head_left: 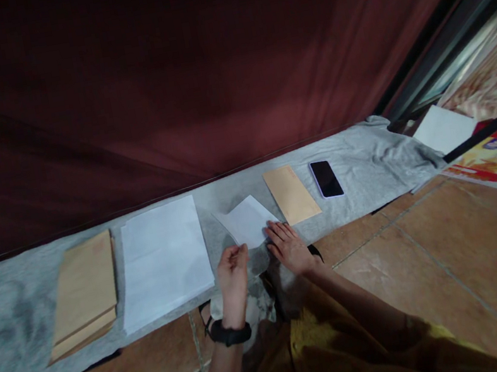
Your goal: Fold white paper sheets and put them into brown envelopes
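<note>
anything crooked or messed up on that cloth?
The small white sheet between the left hand and right hand lies at a slant to its neighbours. The grey cloth is bunched into wrinkles at its right end. The paper stack, envelope stack and phone lie fairly straight.

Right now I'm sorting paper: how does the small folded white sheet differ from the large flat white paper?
The small folded white sheet is smaller than the large flat white paper. The sheet lies skewed at the left hand and right hand; the paper lies untouched. Both rest on grey cloth.
</note>
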### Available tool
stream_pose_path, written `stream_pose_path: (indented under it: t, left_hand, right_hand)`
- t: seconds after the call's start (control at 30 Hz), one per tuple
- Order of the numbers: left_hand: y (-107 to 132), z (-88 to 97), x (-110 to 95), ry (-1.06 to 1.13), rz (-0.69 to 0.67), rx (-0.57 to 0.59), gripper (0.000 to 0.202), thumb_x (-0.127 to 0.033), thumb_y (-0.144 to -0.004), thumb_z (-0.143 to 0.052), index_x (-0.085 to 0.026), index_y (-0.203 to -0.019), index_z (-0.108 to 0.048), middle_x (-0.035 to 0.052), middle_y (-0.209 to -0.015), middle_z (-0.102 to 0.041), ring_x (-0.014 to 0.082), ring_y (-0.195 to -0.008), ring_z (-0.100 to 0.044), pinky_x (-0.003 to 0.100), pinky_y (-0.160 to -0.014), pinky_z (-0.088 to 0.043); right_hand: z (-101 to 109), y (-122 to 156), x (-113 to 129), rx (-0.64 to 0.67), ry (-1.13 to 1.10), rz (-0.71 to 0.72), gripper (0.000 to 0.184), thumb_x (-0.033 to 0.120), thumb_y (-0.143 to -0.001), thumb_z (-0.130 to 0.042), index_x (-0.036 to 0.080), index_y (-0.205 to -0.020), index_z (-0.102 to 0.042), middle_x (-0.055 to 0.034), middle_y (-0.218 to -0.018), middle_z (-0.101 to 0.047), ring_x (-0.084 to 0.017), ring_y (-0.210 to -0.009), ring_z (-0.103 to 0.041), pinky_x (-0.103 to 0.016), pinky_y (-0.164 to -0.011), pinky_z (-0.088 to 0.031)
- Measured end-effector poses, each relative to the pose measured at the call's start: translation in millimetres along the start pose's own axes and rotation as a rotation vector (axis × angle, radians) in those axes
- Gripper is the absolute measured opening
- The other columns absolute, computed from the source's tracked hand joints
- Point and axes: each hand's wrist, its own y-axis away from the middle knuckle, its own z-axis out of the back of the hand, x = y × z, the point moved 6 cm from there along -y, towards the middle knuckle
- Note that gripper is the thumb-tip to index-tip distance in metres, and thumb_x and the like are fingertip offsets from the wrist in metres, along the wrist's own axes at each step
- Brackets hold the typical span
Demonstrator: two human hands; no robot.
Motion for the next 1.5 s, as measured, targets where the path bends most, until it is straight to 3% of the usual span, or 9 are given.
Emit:
stream_pose_path:
  t: [0.13,0.23,0.37,0.7,0.83,1.0,1.27,1.4,1.5]
  left_hand:
    - [3.8,-19.3,-10.7,-0.113,-0.12,0.079,0.04,-0.056,-0.085,-0.061,-0.018,-0.095,-0.065,0.006,-0.092,-0.071,0.0186,-0.082,-0.066,0.031,-0.075,-0.052]
    - [7.0,-31.0,-11.8,-0.255,-0.296,0.128,0.036,-0.052,-0.093,-0.053,-0.02,-0.105,-0.064,0.0092,-0.11,-0.068,0.0207,-0.1,-0.065,0.035,-0.088,-0.053]
    - [7.8,-41.3,-4.6,-0.461,-0.502,0.154,0.028,-0.039,-0.099,-0.047,-0.021,-0.112,-0.063,0.0102,-0.122,-0.064,0.021,-0.119,-0.058,0.041,-0.109,-0.046]
    - [1.5,-46.9,18.4,-0.806,-0.702,0.142,0.032,-0.018,-0.093,-0.049,-0.018,-0.123,-0.061,0.0139,-0.131,-0.063,0.0273,-0.123,-0.057,0.047,-0.108,-0.047]
    - [1.3,-47.8,20.4,-0.866,-0.736,0.155,0.035,-0.019,-0.093,-0.048,-0.018,-0.126,-0.059,0.0141,-0.133,-0.062,0.0284,-0.124,-0.057,0.048,-0.107,-0.047]
    - [1.0,-48.7,19.3,-0.922,-0.753,0.183,0.034,-0.02,-0.094,-0.047,-0.018,-0.125,-0.06,0.0143,-0.134,-0.061,0.0287,-0.119,-0.058,0.047,-0.104,-0.049]
    - [-6.4,-48.1,14.4,-0.909,-0.732,0.236,0.029,-0.022,-0.096,-0.045,-0.018,-0.118,-0.064,0.0134,-0.127,-0.064,0.0291,-0.115,-0.058,0.049,-0.103,-0.049]
    - [-25.4,-41.5,5.2,-0.759,-0.683,0.189,0.03,-0.021,-0.094,-0.047,-0.02,-0.121,-0.062,0.0119,-0.126,-0.063,0.027,-0.12,-0.057,0.046,-0.107,-0.047]
    - [-55.7,-32.7,-1.9,-0.647,-0.544,0.075,0.037,-0.022,-0.091,-0.052,-0.019,-0.128,-0.057,0.0137,-0.131,-0.06,0.0281,-0.127,-0.053,0.046,-0.112,-0.042]
  right_hand:
    - [1.8,0.3,0.3,0.017,-0.012,0.004,0.048,0.032,-0.104,-0.043,0.014,-0.149,-0.047,-0.0131,-0.156,-0.044,-0.027,-0.147,-0.036,-0.05,-0.12,-0.032]
    - [2.0,1.3,-0.4,0.02,-0.01,0.004,0.047,0.032,-0.104,-0.043,0.014,-0.147,-0.049,-0.013,-0.156,-0.044,-0.028,-0.146,-0.037,-0.05,-0.12,-0.033]
    - [0.6,3.3,-1.0,0.027,0.0,0.01,0.046,0.031,-0.103,-0.044,0.013,-0.144,-0.053,-0.0138,-0.154,-0.047,-0.029,-0.145,-0.039,-0.05,-0.12,-0.033]
    - [4.9,11.3,0.9,0.02,-0.01,0.002,0.045,0.03,-0.102,-0.044,0.011,-0.142,-0.054,-0.0158,-0.148,-0.054,-0.03,-0.143,-0.041,-0.051,-0.12,-0.033]
    - [10.1,17.6,3.7,-0.009,-0.054,0.022,0.046,0.028,-0.101,-0.045,0.013,-0.143,-0.053,-0.0146,-0.147,-0.054,-0.03,-0.139,-0.045,-0.052,-0.118,-0.034]
    - [17.3,21.9,1.3,-0.071,-0.135,-0.062,0.043,0.025,-0.099,-0.045,0.014,-0.139,-0.055,-0.0168,-0.135,-0.061,-0.03,-0.124,-0.056,-0.05,-0.107,-0.046]
    - [8.4,18.6,8.4,-0.019,-0.028,0.003,0.052,0.032,-0.102,-0.043,0.014,-0.151,-0.044,-0.0143,-0.158,-0.041,-0.031,-0.146,-0.035,-0.052,-0.118,-0.032]
    - [2.0,19.4,5.1,-0.021,-0.006,-0.002,0.051,0.032,-0.102,-0.044,0.016,-0.151,-0.045,-0.0132,-0.157,-0.043,-0.029,-0.146,-0.036,-0.052,-0.119,-0.031]
    - [-0.4,18.9,3.4,-0.019,0.004,-0.004,0.049,0.032,-0.102,-0.046,0.016,-0.149,-0.048,-0.0133,-0.157,-0.044,-0.029,-0.146,-0.036,-0.051,-0.119,-0.032]
